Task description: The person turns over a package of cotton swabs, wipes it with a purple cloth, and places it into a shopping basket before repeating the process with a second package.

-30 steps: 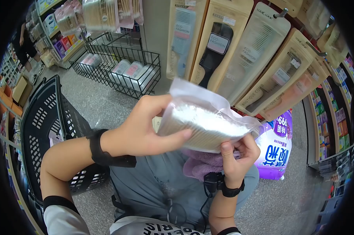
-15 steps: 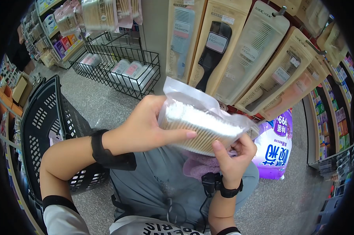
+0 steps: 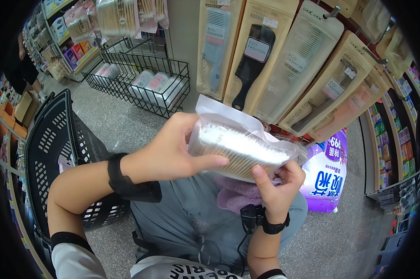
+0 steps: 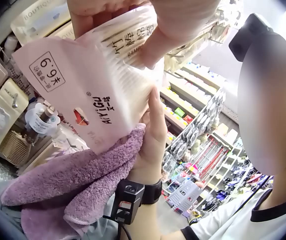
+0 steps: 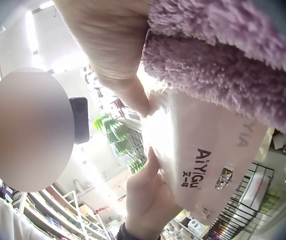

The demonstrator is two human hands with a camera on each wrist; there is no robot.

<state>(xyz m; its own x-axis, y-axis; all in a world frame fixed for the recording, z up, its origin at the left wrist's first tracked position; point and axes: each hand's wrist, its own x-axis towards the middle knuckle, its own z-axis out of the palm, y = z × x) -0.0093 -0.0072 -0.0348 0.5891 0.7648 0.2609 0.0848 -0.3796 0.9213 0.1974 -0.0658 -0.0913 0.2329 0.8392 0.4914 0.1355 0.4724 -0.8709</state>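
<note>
A clear-and-pink packet of cotton swabs is held tilted above the lap in the head view. My left hand grips its left end, thumb across the front. Its lower right corner is pinched by my right hand. Print and a price box show on the packet's pink back in the left wrist view. A purple fluffy towel touches the right hand there and hangs below the packet; whether fingers hold it cannot be told. In the right wrist view the towel covers the packet's upper part.
A black basket stands at the left. Behind it a wire rack holds several white packs. Packaged combs hang ahead, above a purple-and-white bag on the right. A person stands far left.
The packet has shifted slightly left and tipped, showing more of its front than a second ago. My right thumb has moved a little left along its lower edge. Both hands keep their hold.
</note>
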